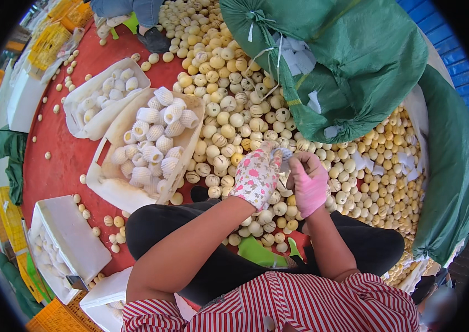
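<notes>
My left hand (258, 176), in a white glove with pink flowers, is closed at the near side of a heap of pale yellow, dark-striped fruits (220, 119) that look like pepino melons. A small whitish foam net sleeve (284, 154) shows at its fingertips. Close beside it on the right is my right hand (308, 182), in a pink glove with bare fingertips. Its fingers are bent inward toward the sleeve, and what they pinch is hidden. Left of my hands, a white crate (97, 176) holds several fruits in white foam nets (154, 141).
Behind it stands a second white tub (74, 119) of netted fruits. White foam boxes (74, 235) are at the lower left on the red ground cover (52, 171). A green sack (356, 66) lies over the heap at the right. Another person's shoe (154, 41) is at the far edge.
</notes>
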Demonstrator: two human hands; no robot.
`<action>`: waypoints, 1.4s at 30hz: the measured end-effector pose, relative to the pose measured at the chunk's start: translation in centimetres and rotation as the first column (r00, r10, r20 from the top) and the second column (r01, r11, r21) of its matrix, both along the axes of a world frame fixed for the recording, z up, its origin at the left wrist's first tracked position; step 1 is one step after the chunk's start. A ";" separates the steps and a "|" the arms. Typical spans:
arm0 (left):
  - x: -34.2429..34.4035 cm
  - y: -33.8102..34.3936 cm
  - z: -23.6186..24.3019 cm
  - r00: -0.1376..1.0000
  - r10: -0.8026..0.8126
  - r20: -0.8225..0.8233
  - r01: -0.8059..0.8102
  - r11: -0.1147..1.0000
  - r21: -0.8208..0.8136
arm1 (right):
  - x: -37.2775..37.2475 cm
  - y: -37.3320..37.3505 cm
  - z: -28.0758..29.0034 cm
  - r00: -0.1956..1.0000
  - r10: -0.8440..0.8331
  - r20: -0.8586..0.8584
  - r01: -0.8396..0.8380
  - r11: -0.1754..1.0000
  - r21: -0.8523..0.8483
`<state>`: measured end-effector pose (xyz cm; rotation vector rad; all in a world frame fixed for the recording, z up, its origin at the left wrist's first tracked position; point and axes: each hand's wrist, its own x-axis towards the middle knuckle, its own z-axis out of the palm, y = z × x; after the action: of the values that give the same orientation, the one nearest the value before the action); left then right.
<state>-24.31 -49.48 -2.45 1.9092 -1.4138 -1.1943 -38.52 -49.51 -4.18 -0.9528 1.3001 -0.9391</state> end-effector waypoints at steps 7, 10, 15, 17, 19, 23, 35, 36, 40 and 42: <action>-0.2 0.1 -1.7 0.973 -0.224 -0.056 0.218 0.971 -0.099 | -0.9 1.9 -2.1 0.733 0.014 0.680 -0.329 0.882 0.337; -0.1 1.0 -2.7 0.945 -0.320 -0.067 0.309 0.941 -0.140 | -2.5 1.9 -2.8 0.780 0.219 0.586 -0.464 0.831 0.306; 1.8 2.3 -12.1 0.741 -0.551 0.383 0.581 0.813 0.044 | -3.6 3.1 -4.0 0.855 0.512 0.084 -0.495 0.758 0.424; 3.2 1.5 -15.1 0.310 -0.673 0.671 0.666 0.657 0.352 | -4.5 3.7 -5.0 0.887 0.454 0.077 -0.442 0.791 0.423; 4.3 -2.1 -12.6 0.117 -0.862 0.493 0.470 0.485 0.737 | -6.7 4.0 -6.7 0.909 0.410 0.069 -0.399 0.814 0.423; 9.3 -2.5 -21.6 0.714 0.686 0.138 -0.690 0.659 0.300 | -6.4 3.7 -6.0 0.925 0.334 0.181 -0.380 0.824 0.420; 7.9 -8.5 -21.8 0.704 0.402 0.586 -0.665 0.663 0.344 | -11.5 4.8 -9.3 0.984 0.177 -0.033 -0.136 0.853 0.504; 7.9 -8.2 -21.8 0.718 0.380 0.583 -0.602 0.759 0.246 | -11.2 4.7 -9.7 0.989 0.147 -0.015 -0.119 0.855 0.505; 5.2 -8.2 -18.6 0.903 0.422 0.084 -0.421 0.828 0.370 | -9.8 4.0 -10.4 0.997 0.071 0.031 -0.077 0.877 0.475; 1.4 -8.3 -20.0 0.899 -0.145 0.413 0.065 0.977 0.201 | -9.3 3.9 -10.6 0.995 0.083 0.048 -0.096 0.877 0.471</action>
<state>-22.86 -57.83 -22.44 2.3571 -1.6958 -1.0207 -47.83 -45.60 -14.79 -0.6070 1.3656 -0.5185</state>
